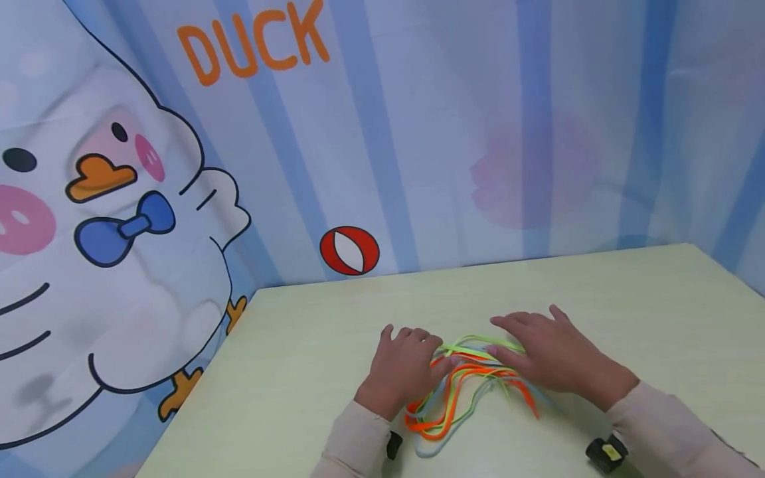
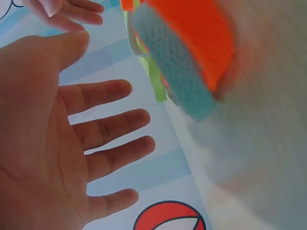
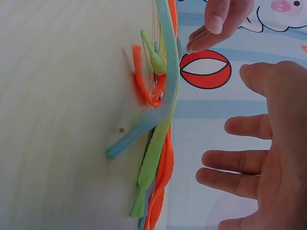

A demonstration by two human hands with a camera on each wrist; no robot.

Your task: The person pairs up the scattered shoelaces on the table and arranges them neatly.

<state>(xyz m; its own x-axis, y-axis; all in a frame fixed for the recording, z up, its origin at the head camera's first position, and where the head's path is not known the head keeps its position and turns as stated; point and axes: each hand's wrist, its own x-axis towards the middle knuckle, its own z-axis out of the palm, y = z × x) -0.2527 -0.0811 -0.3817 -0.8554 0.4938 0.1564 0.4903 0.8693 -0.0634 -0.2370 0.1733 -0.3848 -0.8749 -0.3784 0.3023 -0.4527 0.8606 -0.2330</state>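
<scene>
A loose bundle of flat shoelaces lies on the table, with orange laces (image 1: 472,368), yellow-green laces (image 3: 154,158) and light blue laces (image 2: 175,62) tangled together. To its left is my left hand (image 1: 402,368), its fingers spread and holding nothing. On the other side my right hand (image 1: 552,353) also has its fingers extended and grips nothing. In the head view both thumbs overlap the laces; whether they touch them I cannot tell. Both wrist views show palms and fingers apart from the strands. Narrow lace tips stick out in the right wrist view.
The pale table (image 1: 311,372) ends at a printed backdrop (image 1: 430,133) with blue stripes, a white duck (image 1: 149,318) and a red ball picture (image 1: 349,251). A dark strapped device (image 1: 606,453) sits at the right wrist.
</scene>
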